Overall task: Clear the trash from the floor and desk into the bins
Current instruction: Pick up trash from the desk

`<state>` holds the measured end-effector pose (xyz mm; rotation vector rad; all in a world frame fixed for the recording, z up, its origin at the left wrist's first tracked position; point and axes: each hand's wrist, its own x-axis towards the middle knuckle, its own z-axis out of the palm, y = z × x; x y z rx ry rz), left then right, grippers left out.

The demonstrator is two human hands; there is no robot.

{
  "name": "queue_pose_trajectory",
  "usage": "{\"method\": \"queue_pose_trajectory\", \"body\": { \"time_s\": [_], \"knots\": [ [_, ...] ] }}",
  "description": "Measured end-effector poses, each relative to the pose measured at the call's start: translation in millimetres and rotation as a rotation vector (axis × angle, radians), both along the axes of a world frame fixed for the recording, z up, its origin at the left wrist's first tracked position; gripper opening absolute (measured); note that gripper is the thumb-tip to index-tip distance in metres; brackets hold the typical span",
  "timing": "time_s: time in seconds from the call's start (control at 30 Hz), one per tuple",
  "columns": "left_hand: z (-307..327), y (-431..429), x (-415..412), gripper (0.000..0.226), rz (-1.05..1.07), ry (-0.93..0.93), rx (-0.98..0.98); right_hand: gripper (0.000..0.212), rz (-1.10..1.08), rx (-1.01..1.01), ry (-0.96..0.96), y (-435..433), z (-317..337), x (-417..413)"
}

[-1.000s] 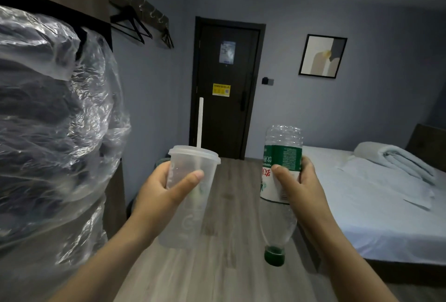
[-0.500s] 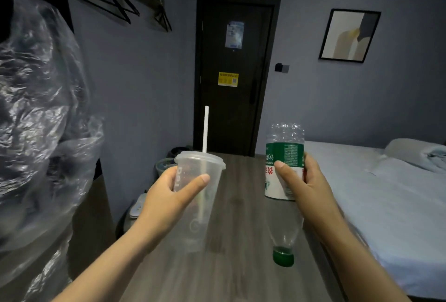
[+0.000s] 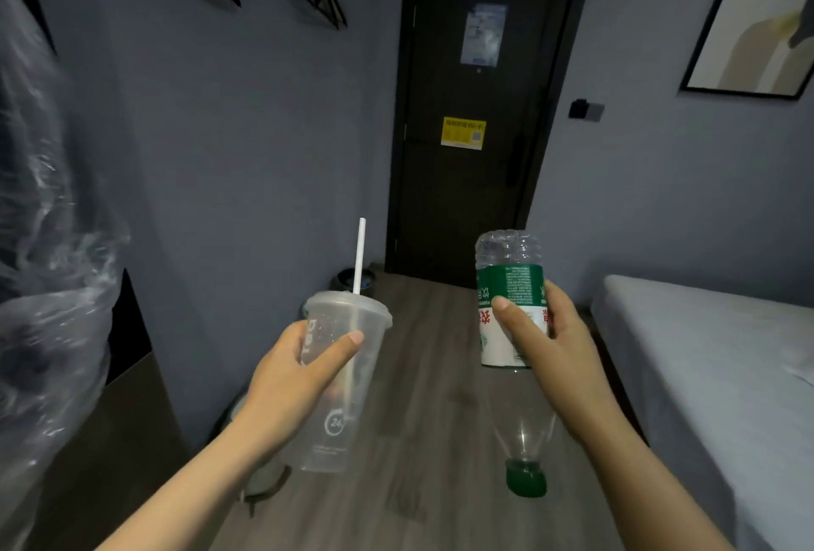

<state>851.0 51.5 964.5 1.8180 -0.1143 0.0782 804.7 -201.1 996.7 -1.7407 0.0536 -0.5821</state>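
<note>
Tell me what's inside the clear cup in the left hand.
A white straw runs down inside the clear cup; no drink shows. The left hand covers its left side.

Cup (image 3: 348,378): clear, white straw (image 3: 359,257). Bottle (image 3: 511,321): clear, green-and-white label, green cap (image 3: 525,479). Door (image 3: 475,109): dark, yellow sticker (image 3: 463,133).

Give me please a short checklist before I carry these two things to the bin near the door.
1. Grip of the left hand on the cup: ok, fingers wrap it.
2. The lid and straw seated on the cup: ok.
3. Grip of the right hand on the bottle: ok, held upside down.
4. Green cap on the bottle: ok.
5. Free floor up to the dark bin beside the door: ok along the visible middle.
6. Room inside the bin: cannot tell.
</note>
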Motion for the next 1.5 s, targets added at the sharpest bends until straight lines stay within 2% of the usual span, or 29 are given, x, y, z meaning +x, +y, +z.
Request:
{"method": "queue_pose_trajectory", "body": {
  "time_s": [0.2, 0.37, 0.47, 0.8, 1.0, 1.17, 1.33, 1.5],
  "knots": [
    [-22, 1, 134, 0.051, 0.046, 0.053, -0.028, 0.029, 0.004, -0.016, 0.05, -7, -21, 138],
    [-31, 10, 262, 0.035, 0.071, 0.087, -0.045, 0.039, 0.028, -0.016, 0.089, -1, -31, 260],
    [-32, 7, 330, 0.023, 0.073, 0.095, -0.02, 0.033, 0.04, -0.004, 0.111, -2, -36, 322],
    [-57, -39, 523, 0.018, 0.093, 0.114, 0.008, 0.024, 0.059, 0.006, 0.177, -44, -67, 524],
    [-62, -70, 640, 0.019, 0.139, 0.166, 0.086, 0.025, 0.122, 0.03, 0.19, -84, -71, 653],
    [-74, -75, 726, 0.052, 0.163, 0.195, 0.124, 0.023, 0.183, 0.017, 0.252, -103, -78, 751],
    [-95, -69, 818, 0.045, 0.232, 0.212, 0.192, 0.023, 0.201, 0.008, 0.298, -100, -90, 844],
    [-131, -49, 928, 0.05, 0.236, 0.282, 0.251, 0.021, 0.166, 0.006, 0.346, -85, -109, 944]
  ]
}}
